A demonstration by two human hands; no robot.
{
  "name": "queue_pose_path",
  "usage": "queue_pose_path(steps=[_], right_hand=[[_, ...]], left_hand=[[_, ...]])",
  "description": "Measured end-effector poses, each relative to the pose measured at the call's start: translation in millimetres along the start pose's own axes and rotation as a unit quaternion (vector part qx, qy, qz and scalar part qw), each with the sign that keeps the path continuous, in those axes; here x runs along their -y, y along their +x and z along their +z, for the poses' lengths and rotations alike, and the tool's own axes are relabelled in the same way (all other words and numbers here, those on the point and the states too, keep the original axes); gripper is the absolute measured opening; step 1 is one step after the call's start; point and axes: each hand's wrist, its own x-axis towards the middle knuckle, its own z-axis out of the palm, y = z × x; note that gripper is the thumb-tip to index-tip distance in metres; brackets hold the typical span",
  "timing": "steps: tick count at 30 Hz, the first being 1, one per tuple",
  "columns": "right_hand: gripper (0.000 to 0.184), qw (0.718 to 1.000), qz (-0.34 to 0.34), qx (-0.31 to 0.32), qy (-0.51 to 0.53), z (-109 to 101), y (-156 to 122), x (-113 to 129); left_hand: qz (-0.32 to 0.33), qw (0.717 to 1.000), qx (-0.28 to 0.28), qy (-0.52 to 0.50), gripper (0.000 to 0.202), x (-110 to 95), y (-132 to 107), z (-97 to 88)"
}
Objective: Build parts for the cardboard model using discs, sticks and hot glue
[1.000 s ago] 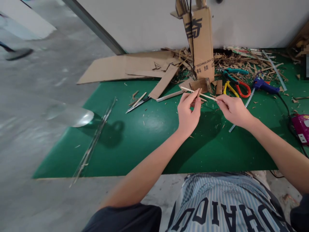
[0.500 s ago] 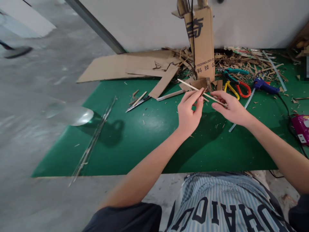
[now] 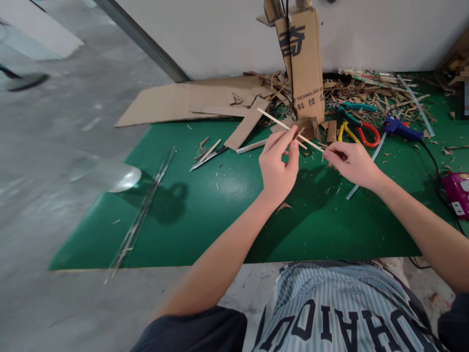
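Left hand (image 3: 277, 166): fingers pinch small cardboard piece (image 3: 301, 131) | Right hand (image 3: 353, 162): fingers grip one end of pale stick (image 3: 270, 118) | Pale stick: above green table (image 3: 220, 215), crossing piece | Progress: both held, not yet set down; whether joined, cannot tell

The sole view comes from the wearer's head, facing forward and steeply down across the green tabletop (image 3: 220, 225). It takes in the striped jersey (image 3: 337, 305) at bottom and the white wall (image 3: 373, 36) at top. The left hand (image 3: 279, 164) and right hand (image 3: 353, 164) sit within arm's reach, right of centre. The lens is probably wide-angle, though blur at left makes that uncertain.
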Motion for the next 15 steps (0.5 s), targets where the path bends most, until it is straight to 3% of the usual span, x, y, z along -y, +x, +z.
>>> queue_pose_path(steps=[6,10,12,15], right_hand=[[0.028,0.999,0.021,-0.018,-0.031,-15,7,-23],[0.022,0.985,-0.003,-0.133,-0.108,-22,12,-41],[0.031,0.976,-0.038,-0.161,-0.143,-24,11,-42],[0.05,0.993,-0.051,-0.084,-0.072,-21,7,-32]], left_hand=[[-0.149,0.987,-0.054,-0.019,0.041,28,5,-1.2],[-0.181,0.979,-0.075,-0.06,0.039,39,8,-1.1],[-0.18,0.979,-0.062,-0.069,0.039,36,7,0.4],[-0.166,0.982,-0.045,-0.072,0.043,26,3,2.7]])
